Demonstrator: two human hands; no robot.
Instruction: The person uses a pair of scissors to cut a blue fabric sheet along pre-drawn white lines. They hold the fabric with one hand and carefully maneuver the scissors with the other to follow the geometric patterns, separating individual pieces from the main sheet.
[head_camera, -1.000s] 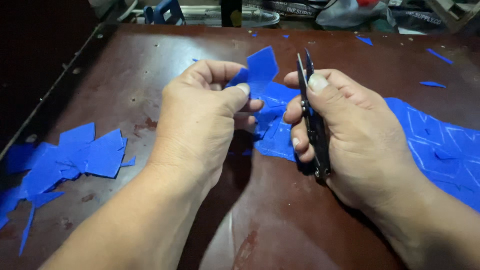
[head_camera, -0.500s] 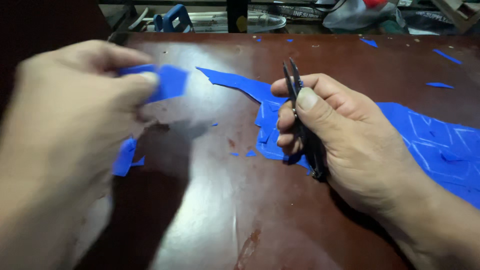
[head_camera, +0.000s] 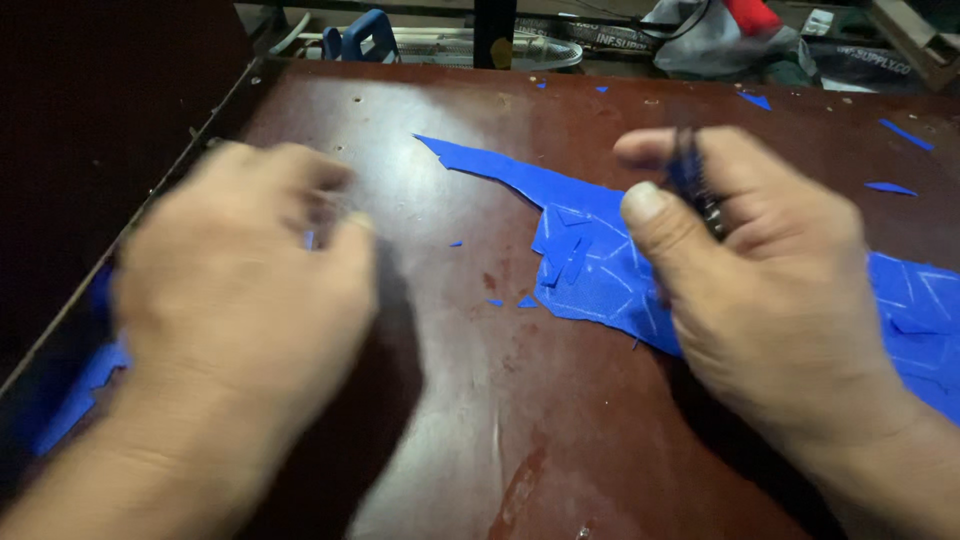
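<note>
Right hand (head_camera: 770, 290) fingers stay wrapped around the dark snips (head_camera: 695, 185), above the blue sheet (head_camera: 600, 265). Left hand (head_camera: 245, 285), blurred, now hovers low over the desk (head_camera: 470, 400); the cut piece is gone, its grip unclear.

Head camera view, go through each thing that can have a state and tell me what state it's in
left hand: blurred, palm down over the table, grip unclear
right hand: closed around the snips
snips: dark, held upright, blades blurred
blue sheet: flat on the table, scored and partly cut
cut blue pieces: lying at the table's left edge
table: brown, scuffed, dotted with small blue scraps
</note>
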